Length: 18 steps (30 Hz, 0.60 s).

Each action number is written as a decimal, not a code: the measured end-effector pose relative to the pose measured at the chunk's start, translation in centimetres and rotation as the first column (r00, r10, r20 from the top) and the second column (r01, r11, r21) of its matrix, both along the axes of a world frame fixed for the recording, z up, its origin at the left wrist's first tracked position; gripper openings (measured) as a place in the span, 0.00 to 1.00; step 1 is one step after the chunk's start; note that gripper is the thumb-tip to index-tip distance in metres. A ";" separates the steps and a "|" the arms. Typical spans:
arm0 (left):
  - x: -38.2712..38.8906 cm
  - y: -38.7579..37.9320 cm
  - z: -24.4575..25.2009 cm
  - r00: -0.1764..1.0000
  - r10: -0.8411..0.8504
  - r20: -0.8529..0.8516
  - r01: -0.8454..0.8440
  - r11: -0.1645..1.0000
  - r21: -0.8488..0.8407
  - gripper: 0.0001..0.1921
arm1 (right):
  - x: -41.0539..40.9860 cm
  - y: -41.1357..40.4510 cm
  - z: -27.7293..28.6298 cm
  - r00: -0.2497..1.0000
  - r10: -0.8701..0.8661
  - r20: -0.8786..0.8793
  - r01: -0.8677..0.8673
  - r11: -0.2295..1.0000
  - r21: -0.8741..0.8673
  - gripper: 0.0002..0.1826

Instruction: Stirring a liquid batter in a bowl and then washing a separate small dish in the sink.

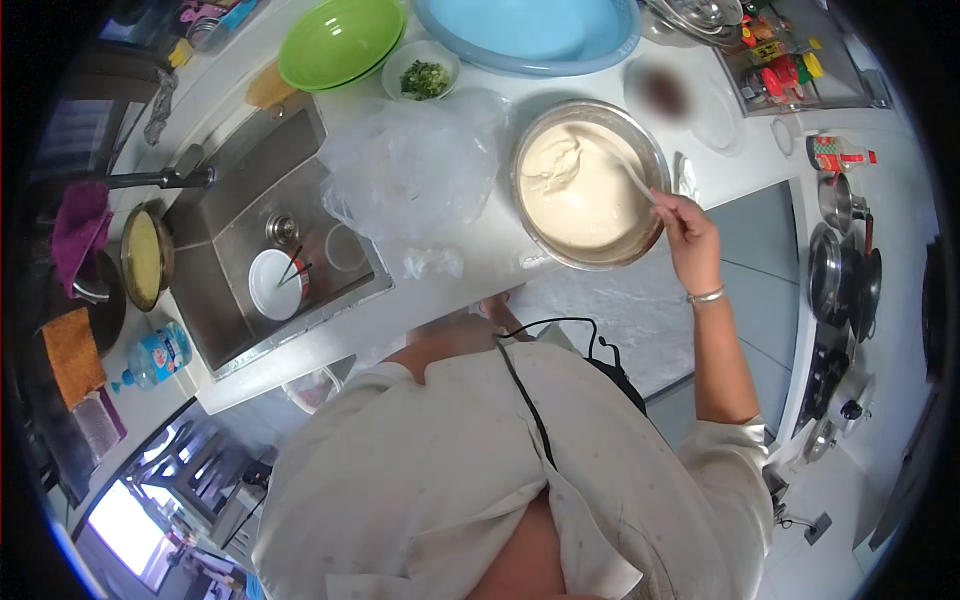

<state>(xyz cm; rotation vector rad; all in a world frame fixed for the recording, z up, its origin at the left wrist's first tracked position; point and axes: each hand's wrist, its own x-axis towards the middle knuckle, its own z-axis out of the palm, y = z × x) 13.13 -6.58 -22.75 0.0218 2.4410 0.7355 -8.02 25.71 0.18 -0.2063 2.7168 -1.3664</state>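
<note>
My right hand [687,234] grips the handle of a pale spoon or spatula [634,174] at the right rim of a large steel bowl [527,225]. Thick cream-coloured batter [589,202] fills much of that bowl, and the utensil's far end dips into it. A raised, folded lump shows on the batter's upper left. My left hand [469,331] is a blur low in front of my body, below the counter edge, so its fingers cannot be made out. Left of the bowl lies a crumpled clear plastic bag [420,169].
A steel sink [240,262] at left holds a white tub [275,285]. Behind the bag stand green bowls [341,41], a small bowl of chopped greens [424,79] and a blue basin [532,30]. Pans [825,274] and a bottle [836,154] line the right-hand counter.
</note>
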 end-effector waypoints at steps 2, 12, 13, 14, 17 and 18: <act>-0.3 0.4 -0.3 1.000 -0.012 -0.007 0.012 1.000 0.008 0.22 | -0.7 0.4 0.0 0.976 0.081 -0.201 -0.045 0.983 0.178 0.11; 0.0 2.2 -1.3 0.999 -0.048 -0.006 0.049 0.999 0.025 0.23 | -0.1 1.8 0.1 0.963 0.201 -0.178 -0.118 0.913 0.391 0.09; 0.0 2.3 -1.3 0.999 -0.051 -0.007 0.051 0.998 0.023 0.23 | 0.3 1.8 0.1 0.975 0.189 -0.117 -0.134 0.920 0.368 0.09; 0.0 2.4 -1.3 0.999 -0.053 -0.007 0.053 0.998 0.020 0.23 | 0.6 1.9 0.2 0.975 0.188 -0.117 -0.133 0.921 0.366 0.09; 0.1 2.6 -1.3 0.998 -0.066 -0.008 0.066 0.998 0.014 0.23 | 1.7 2.1 0.4 0.975 0.202 -0.089 -0.168 0.940 0.298 0.09; 0.1 2.6 -1.3 0.997 -0.071 -0.007 0.071 0.997 0.011 0.23 | 2.0 2.1 0.5 0.976 0.217 -0.030 -0.200 0.938 0.282 0.09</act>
